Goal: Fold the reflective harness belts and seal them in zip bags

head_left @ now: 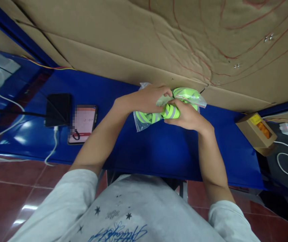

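My right hand [186, 116] is closed round a rolled fluorescent yellow-green reflective strap [172, 112] with grey stripes. Beside it, my left hand [147, 98] has bent fingers at the mouth of a clear plastic bag [140, 125], its thumb close to the roll. More yellow-green strap [147, 117] shows through this bag, partly hidden under the left hand. Just behind the right hand lies another clear bag [199, 99] with a red line along its edge and coiled strap [185, 92] at it.
The blue table [156, 148] runs up to a tall cardboard panel [113, 50] with red wires. On the left are a phone [87, 124], a black box [57, 109] and white cables [54, 146]. A small cardboard box [256, 131] stands at the right.
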